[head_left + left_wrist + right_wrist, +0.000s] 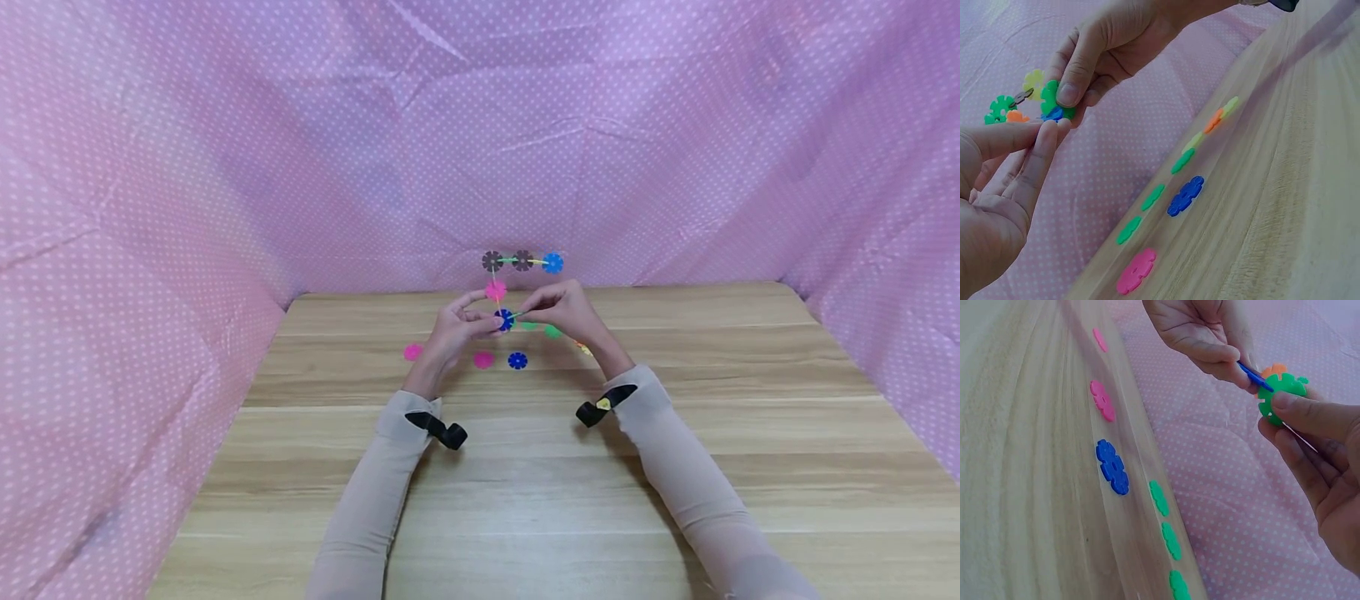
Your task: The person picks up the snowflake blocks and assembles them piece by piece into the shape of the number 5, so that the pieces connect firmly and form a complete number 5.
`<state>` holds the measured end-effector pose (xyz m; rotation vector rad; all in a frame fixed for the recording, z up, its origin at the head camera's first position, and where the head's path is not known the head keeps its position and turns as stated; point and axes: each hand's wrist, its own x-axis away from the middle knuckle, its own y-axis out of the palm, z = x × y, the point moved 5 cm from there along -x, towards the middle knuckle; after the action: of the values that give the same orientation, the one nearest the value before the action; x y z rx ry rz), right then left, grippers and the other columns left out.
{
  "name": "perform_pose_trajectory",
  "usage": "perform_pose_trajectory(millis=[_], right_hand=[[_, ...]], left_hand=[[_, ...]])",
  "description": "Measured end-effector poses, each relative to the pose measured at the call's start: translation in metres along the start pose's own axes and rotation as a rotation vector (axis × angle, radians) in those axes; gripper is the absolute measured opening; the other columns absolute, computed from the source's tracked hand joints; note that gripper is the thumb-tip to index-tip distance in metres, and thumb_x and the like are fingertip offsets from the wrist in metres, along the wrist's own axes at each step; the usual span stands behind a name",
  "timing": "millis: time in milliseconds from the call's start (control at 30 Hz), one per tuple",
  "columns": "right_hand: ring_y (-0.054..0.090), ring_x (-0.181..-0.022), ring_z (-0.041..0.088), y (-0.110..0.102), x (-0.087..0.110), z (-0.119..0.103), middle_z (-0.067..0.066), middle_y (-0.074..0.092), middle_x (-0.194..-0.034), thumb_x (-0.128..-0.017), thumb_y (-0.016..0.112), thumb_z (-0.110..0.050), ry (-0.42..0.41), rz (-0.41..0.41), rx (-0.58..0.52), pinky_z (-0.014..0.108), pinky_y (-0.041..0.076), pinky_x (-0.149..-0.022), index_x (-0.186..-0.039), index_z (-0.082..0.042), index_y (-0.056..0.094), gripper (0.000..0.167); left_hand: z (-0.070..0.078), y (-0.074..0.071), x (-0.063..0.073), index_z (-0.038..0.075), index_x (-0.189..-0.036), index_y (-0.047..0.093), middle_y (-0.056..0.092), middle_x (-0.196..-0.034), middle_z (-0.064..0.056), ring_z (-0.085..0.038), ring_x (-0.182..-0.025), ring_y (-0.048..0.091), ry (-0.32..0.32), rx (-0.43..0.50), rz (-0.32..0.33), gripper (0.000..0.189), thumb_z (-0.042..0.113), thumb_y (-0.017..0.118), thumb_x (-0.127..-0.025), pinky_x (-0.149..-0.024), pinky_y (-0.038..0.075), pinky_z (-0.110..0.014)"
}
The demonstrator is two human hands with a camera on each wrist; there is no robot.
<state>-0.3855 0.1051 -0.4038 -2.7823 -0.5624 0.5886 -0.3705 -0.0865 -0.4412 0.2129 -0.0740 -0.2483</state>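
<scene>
L hand (452,327) pinches dk blue snowflake disc (505,320) btwn thumb & fingers, approx 9 o'c of it; R hand (564,308) at approx 3 o'c pinches green snowflake disc (1282,397), thumb on its flat face. Blue edge touches the green one; can't tell how deep they're slotted. Both are up off the wood-grain table (525,483), near its far edge. Attached chain runs up from held blue: pink disc (496,290) approx 11 o'c, a L finger right by it; brown disc (492,262) at 12 of that, 2nd brown disc (522,260) at its 3, then lt blue disc (552,263) also at 3, w/ thin edge-on pcs btwn. On table, clockwise from held blue: loose green discs (1171,540) at 3-4, partly hidden by R hand in head view, orange disc (1213,120) further along; loose blue disc (517,361) at 5-6; nearer loose pink disc (483,360) at 7; other loose pink disc (413,352) at 8-9. Polka-dot cloth (480,150) hangs at 12
</scene>
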Motion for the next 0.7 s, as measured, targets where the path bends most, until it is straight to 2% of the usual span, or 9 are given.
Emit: perform_pose_trajectory(millis=[167,300,400,500,600,700], right_hand=[[0.073,-0.073,0.013,0.004,0.001,-0.016,0.029,0.074,-0.091,-0.083,0.077,0.011,-0.006,-0.027,0.022,0.025,0.062,-0.066,-0.089,0.013,0.075,0.007],[0.072,-0.076,0.015,0.004,0.004,-0.028,0.028,0.075,-0.092,-0.084,0.075,0.011,0.010,-0.048,0.020,0.027,0.063,-0.069,-0.090,0.013,0.074,0.007],[0.072,-0.078,0.022,0.002,0.002,-0.021,0.025,0.075,-0.092,-0.085,0.075,0.010,0.021,-0.056,0.022,0.030,0.063,-0.071,-0.092,0.012,0.074,0.007],[0.072,-0.082,0.028,0.001,0.000,-0.007,0.023,0.075,-0.093,-0.086,0.076,0.007,0.035,-0.063,0.018,0.033,0.064,-0.073,-0.094,0.010,0.075,0.009],[0.072,-0.086,0.025,0.003,-0.001,-0.001,0.020,0.076,-0.096,-0.087,0.077,0.004,0.051,-0.068,0.008,0.029,0.063,-0.076,-0.096,0.008,0.075,0.010],[0.072,-0.089,0.017,0.004,-0.001,0.000,0.019,0.076,-0.099,-0.088,0.078,0.000,0.067,-0.068,0.005,0.026,0.063,-0.077,-0.100,0.005,0.075,0.014]], left_hand=[[0.002,-0.001,0.001,0.007,-0.145,0.052,0.075,-0.088,-0.003,-0.016,-0.079,0.076,-0.007,-0.011,-0.004,0.056,-0.008,0.066,-0.093,-0.106,0.049,-0.057],[0.003,-0.001,0.000,0.009,-0.145,0.050,0.071,-0.097,-0.007,-0.025,-0.090,0.076,-0.014,-0.023,-0.058,0.055,-0.006,0.066,-0.095,-0.110,0.044,-0.062],[0.003,0.000,0.001,0.011,-0.146,0.045,0.069,-0.102,-0.009,-0.035,-0.100,0.074,-0.017,-0.023,-0.114,0.056,-0.006,0.063,-0.096,-0.111,0.041,-0.065],[0.003,0.000,0.001,0.013,-0.146,0.041,0.070,-0.101,-0.008,-0.036,-0.102,0.073,-0.018,-0.027,-0.154,0.057,-0.007,0.062,-0.097,-0.111,0.040,-0.066],[0.002,0.000,0.001,0.013,-0.144,0.039,0.072,-0.099,-0.006,-0.030,-0.098,0.075,-0.012,-0.024,-0.159,0.055,-0.008,0.060,-0.097,-0.112,0.039,-0.066],[0.003,0.000,0.001,0.012,-0.142,0.040,0.070,-0.100,-0.007,-0.026,-0.094,0.075,-0.001,-0.006,-0.133,0.054,-0.009,0.060,-0.097,-0.111,0.040,-0.066]])
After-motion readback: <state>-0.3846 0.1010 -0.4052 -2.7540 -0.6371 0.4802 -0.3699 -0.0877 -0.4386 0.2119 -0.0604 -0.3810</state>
